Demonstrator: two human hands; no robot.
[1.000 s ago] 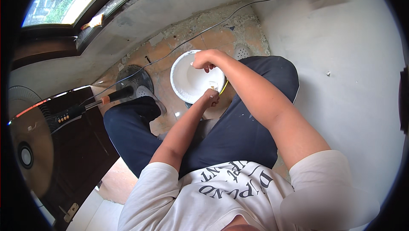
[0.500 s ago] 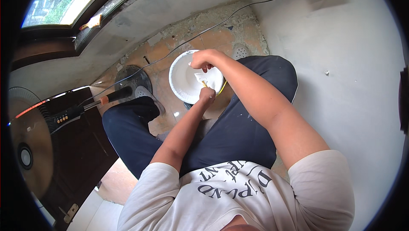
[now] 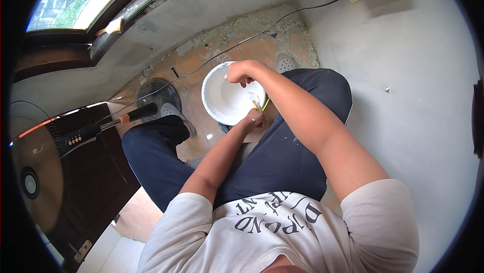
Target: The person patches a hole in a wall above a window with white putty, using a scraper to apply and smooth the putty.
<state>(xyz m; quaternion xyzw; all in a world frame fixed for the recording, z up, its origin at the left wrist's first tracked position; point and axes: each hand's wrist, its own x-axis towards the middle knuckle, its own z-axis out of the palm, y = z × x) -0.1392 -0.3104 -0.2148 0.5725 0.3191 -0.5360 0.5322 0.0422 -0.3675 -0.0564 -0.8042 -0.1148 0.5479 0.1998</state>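
Floor (image 3: 193, 103): orange-brown tile, rough grey mortar strip (image 3: 297, 26) along the walls. On it: white bucket (image 3: 213, 93), fan base (image 3: 161, 86) (round, dark), 2 perforated grey shoes (image 3: 286, 62), 1 at the base's edge, 1 beyond the bucket. Also 1 short dark stick (image 3: 175, 72), 1 dark-blue shard (image 3: 273, 35). Dark bit (image 3: 223, 128) at bucket's near edge, mostly hidden.

yellow tool handle (image 3: 255, 105) mostly hidden inside left grip (image 3: 256, 118), bucket rim (image 3: 203, 96) partly behind right grip (image 3: 243, 72)
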